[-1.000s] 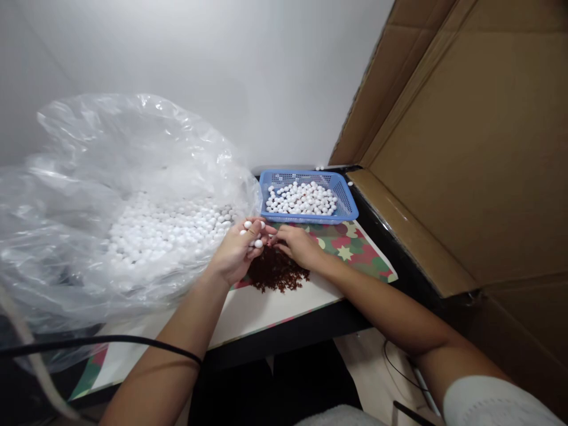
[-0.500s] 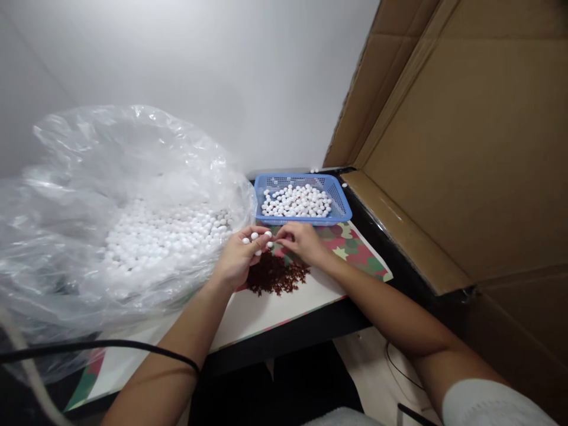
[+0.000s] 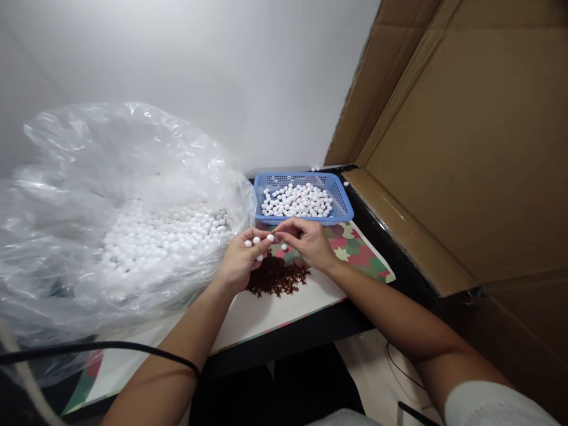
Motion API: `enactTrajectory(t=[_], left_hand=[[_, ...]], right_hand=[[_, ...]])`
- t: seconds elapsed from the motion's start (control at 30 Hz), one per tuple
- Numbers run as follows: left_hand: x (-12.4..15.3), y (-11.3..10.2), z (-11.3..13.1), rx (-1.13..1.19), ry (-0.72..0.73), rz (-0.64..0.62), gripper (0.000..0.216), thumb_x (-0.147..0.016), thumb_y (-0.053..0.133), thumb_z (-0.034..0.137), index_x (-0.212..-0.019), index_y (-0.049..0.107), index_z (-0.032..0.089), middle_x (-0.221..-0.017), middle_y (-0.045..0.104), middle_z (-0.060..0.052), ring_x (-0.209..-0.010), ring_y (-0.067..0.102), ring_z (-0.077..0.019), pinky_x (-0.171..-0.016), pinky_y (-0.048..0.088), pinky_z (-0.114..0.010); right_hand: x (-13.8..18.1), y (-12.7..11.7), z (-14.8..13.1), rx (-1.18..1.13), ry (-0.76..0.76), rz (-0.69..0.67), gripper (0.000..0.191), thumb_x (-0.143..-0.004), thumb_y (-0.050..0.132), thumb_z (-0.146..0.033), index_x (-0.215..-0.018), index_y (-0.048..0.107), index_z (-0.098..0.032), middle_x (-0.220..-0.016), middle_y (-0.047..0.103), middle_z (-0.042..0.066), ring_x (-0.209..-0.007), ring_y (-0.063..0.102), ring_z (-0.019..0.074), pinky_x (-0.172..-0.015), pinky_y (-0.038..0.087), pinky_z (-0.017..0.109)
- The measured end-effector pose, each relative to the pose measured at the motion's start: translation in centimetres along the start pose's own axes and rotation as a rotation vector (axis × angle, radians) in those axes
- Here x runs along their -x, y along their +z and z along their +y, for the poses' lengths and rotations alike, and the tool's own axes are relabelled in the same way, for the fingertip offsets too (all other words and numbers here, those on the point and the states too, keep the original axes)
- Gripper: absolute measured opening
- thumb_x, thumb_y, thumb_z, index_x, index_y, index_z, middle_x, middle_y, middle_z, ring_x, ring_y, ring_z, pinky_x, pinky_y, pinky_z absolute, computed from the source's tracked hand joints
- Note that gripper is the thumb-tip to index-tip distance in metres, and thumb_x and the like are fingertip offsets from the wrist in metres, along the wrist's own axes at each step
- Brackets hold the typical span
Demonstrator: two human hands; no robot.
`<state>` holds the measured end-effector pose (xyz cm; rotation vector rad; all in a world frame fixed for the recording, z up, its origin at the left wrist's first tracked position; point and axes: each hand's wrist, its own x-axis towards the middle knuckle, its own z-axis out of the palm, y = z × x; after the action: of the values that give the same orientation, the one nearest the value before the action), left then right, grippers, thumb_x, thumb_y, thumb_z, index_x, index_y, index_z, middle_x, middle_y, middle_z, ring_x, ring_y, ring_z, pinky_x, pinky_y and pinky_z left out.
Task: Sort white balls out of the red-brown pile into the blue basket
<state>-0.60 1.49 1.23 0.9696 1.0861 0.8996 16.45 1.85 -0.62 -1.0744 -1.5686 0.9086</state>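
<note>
My left hand point(image 3: 242, 260) is closed around several small white balls point(image 3: 257, 240). One white ball point(image 3: 270, 238) is pinched at its fingertips. Against that ball, the thumb and forefinger of my right hand point(image 3: 308, 241) pinch a tiny reddish-brown piece point(image 3: 274, 232), mostly hidden by the fingers. Just under the right fingers shows another white ball point(image 3: 284, 247); whether it is held or lies on the sheet I cannot tell. Below both hands, a heap of small dark reddish-brown star-like pieces point(image 3: 279, 278) lies on the sheet.
A large clear plastic bag point(image 3: 89, 136) of white balls stands open on the left. Behind my hands sits a blue basket point(image 3: 306, 221) holding more balls. Cardboard point(image 3: 465, 148) walls the right side. A black cable point(image 3: 110, 343) crosses my left forearm. A patterned sheet point(image 3: 361, 254) covers the table.
My right fingers have closed in on the ball at the left fingertips. One white ball that was beside the left fingertips is now farther right, under the right hand.
</note>
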Motion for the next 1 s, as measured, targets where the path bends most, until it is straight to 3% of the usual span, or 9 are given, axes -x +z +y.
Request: enactTrajectory(t=[0.33, 0.67, 0.83, 1.0], left_hand=[[0.0, 0.4, -0.7, 0.079, 0.048, 0.024, 0.036, -0.063, 0.081, 0.037, -0.082, 0.060, 0.015, -0.057, 0.051, 0.003, -0.046, 0.040, -0.0041, -0.037, 0.016, -0.013], [0.0, 0.6, -1.3, 0.161, 0.121, 0.076, 0.033, -0.064, 0.082, 0.033, -0.080, 0.060, 0.014, -0.056, 0.048, 0.005, -0.044, 0.037, -0.0028, -0.036, 0.018, -0.012], [0.0, 0.7, -1.3, 0.184, 0.109, 0.092, 0.033, -0.065, 0.081, 0.033, -0.081, 0.060, 0.014, -0.055, 0.048, 0.005, -0.043, 0.035, -0.0022, -0.034, 0.018, -0.012], [0.0, 0.7, -0.5, 0.223, 0.161, 0.048, 0.031, -0.069, 0.079, 0.029, -0.090, 0.061, 0.015, -0.057, 0.051, 0.004, -0.044, 0.039, -0.0028, -0.033, 0.020, -0.010]], right_hand=[[0.4, 0.7, 0.0, 0.039, -0.037, 0.085, 0.019, -0.082, 0.068, -0.036, -0.085, 0.073, -0.018, -0.065, 0.064, 0.000, -0.053, 0.045, 0.0104, -0.050, 0.035, 0.024], [0.5, 1.4, 0.1, -0.109, -0.085, 0.056, 0.013, -0.085, 0.065, -0.030, -0.091, 0.073, -0.021, -0.094, 0.071, 0.004, -0.077, 0.060, 0.0157, -0.065, 0.044, 0.027], [0.5, 1.4, -0.1, -0.073, -0.066, 0.034, 0.017, -0.077, 0.074, -0.033, -0.089, 0.070, -0.020, -0.092, 0.069, 0.002, -0.057, 0.046, 0.0105, -0.055, 0.038, 0.025], [-0.6, 0.7, -1.0, -0.041, -0.023, -0.003, 0.020, -0.076, 0.073, -0.035, -0.085, 0.065, -0.019, -0.078, 0.064, -0.001, -0.053, 0.038, 0.0088, -0.050, 0.033, 0.023]])
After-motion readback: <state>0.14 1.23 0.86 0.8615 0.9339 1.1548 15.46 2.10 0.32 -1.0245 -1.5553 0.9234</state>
